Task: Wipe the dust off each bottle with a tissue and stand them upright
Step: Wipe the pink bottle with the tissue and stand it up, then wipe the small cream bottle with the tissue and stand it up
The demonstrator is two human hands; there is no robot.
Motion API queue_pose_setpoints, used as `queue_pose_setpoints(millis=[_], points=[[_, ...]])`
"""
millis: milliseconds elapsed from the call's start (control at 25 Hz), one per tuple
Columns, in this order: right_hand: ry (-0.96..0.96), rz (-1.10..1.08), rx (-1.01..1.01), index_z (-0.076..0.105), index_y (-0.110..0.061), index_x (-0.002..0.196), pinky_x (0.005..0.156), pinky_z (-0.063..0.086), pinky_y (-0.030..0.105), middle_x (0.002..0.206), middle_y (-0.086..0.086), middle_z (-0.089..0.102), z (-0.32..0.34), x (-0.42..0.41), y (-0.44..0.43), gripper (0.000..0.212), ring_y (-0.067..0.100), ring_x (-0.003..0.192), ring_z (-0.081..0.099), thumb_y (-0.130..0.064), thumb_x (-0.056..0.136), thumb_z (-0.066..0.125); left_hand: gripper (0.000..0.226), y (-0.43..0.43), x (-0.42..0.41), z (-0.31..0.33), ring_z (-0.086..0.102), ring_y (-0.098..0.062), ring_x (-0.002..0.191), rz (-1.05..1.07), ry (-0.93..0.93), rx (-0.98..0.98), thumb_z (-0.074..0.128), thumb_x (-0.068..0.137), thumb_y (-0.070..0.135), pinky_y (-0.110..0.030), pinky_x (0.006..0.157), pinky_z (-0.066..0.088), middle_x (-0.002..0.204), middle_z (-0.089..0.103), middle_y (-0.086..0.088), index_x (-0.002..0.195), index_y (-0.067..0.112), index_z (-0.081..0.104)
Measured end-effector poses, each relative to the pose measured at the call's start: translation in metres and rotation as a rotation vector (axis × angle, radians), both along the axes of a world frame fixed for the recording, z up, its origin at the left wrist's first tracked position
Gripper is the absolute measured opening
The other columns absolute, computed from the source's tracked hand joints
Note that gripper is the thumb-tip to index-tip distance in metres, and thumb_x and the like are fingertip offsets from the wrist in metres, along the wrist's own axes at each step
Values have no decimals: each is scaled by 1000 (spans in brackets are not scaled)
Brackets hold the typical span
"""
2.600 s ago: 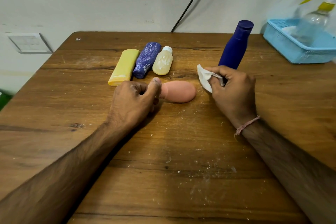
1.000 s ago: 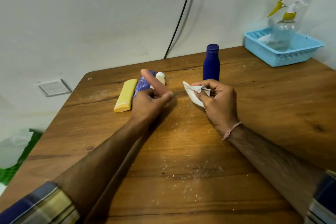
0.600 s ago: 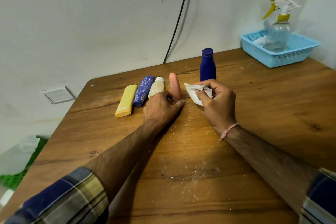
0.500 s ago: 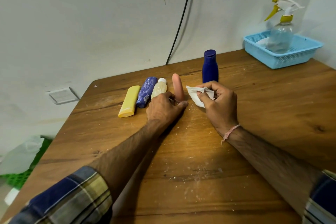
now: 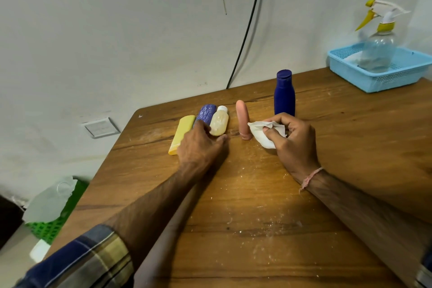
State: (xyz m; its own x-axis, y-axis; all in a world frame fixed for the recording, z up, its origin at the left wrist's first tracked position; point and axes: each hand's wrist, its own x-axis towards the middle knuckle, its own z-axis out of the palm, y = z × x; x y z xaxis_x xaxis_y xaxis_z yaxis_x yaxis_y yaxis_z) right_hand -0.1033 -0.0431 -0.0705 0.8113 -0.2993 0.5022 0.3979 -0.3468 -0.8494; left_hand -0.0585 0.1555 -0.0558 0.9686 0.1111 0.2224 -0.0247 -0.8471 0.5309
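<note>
Bottles lie dusty; right hand pinches tissue, left hand spread.

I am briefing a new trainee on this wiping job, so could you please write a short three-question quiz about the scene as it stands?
1. How many bottles stand upright on the wooden table?
2. True or false: the right hand holds the tissue.
3. Which lying bottle do the left hand fingertips reach? A) yellow bottle B) cream bottle with white cap C) speckled blue bottle

Key:
1. Two: the dark blue bottle and the pink bottle.
2. True.
3. B; the fingertips lie at its near end, though contact cannot be confirmed.
</note>
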Motion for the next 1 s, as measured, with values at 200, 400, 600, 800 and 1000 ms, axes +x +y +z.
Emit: queue_pose_setpoints(millis=[200, 400, 600, 800, 1000], points=[[-16, 33, -36, 72, -7, 98, 66, 47, 11, 98, 4, 73, -2, -2, 1, 15, 11, 91, 64, -6, 83, 70, 57, 4, 45, 14, 60, -19, 104, -92, -67, 135, 70, 86, 54, -36, 80, 54, 123, 64, -2, 130, 23, 51], [-9, 50, -53, 71, -11, 97, 69, 48, 13, 96, 0, 72, -3, -3, 1, 15, 11, 91, 64, -6, 83, 71, 46, -13, 106, 49, 29, -31, 148, -338, 183, 450, 43, 104, 34, -58, 119, 20, 158, 42, -4, 149, 29, 43], [-38, 78, -88, 72, -14, 95, 68, 52, 22, 92, -3, 72, -2, -4, 2, 13, 10, 87, 65, -12, 82, 69, 42, -8, 110, 51, 32, -29, 146, -385, 284, 729, 37, 105, 28, -59, 119, 12, 152, 49, -1, 145, 32, 48], [-29, 96, -80, 73, -12, 95, 61, 58, 31, 89, -4, 72, -1, -5, 3, 12, 11, 82, 68, -13, 84, 69, 41, 10, 59, 52, 38, -26, 138, -505, 102, 812, 50, 100, 28, -59, 119, 3, 125, 64, 2, 141, 32, 49], [-53, 95, -115, 73, -13, 94, 67, 51, 17, 89, -5, 72, 3, -9, 5, 11, 5, 82, 65, -7, 84, 70, 55, 37, -5, 47, 38, -18, 135, -525, 179, 625, 65, 89, 25, -57, 120, 7, 124, 62, 6, 141, 36, 50]])
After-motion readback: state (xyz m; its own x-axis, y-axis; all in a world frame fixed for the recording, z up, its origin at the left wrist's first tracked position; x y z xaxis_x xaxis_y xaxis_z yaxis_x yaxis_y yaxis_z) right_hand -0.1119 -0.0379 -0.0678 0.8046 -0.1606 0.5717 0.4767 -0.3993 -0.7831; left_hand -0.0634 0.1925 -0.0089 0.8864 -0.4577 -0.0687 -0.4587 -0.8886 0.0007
